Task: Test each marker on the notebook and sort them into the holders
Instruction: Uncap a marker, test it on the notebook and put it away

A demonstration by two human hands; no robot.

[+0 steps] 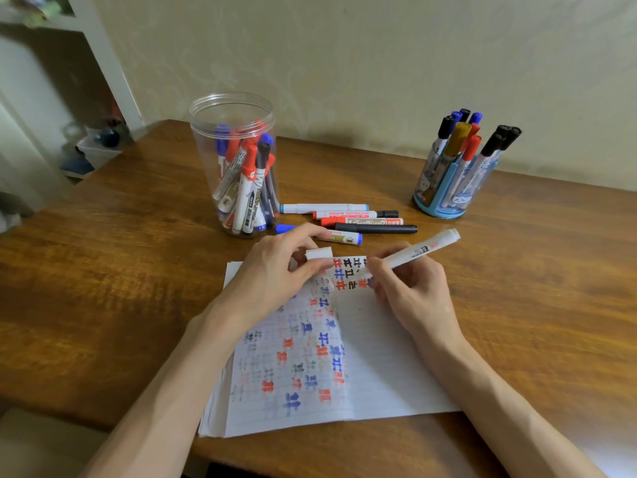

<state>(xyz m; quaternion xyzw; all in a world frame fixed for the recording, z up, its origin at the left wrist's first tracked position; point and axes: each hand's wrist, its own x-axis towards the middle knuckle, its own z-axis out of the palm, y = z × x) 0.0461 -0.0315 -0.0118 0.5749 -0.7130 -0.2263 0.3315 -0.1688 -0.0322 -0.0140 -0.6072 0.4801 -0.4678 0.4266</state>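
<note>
a white marker [417,251] is held in the right hand [410,288], fingers pinched round the lower barrel in a writing grip, tip lowered to the upper part of the notebook [379,357]. whether the tip is touching the paper cannot be told, as it is screened by the fingers. the barrel is tilted up and away to the right, as suits a test stroke.

a white cap [319,253] is pinched between thumb and fingertips of the left hand [275,270], just left of the tip. it is judged to be kept close so that the marker can be closed at once after testing. the hand also lies over the page's upper left, which may steady the paper.

the page is filled with rows of red, blue and black test marks; the right part is bare.

a clear jar [234,112] stands on the table [103,270] beyond the notebook to the left, a blue holder [437,210] to the right; markers are stood in both. five loose markers [348,219] are laid between them, near the notebook's top edge, judged to be awaiting test.

testing is judged to be in hand; sorting of this marker is not yet done.
</note>
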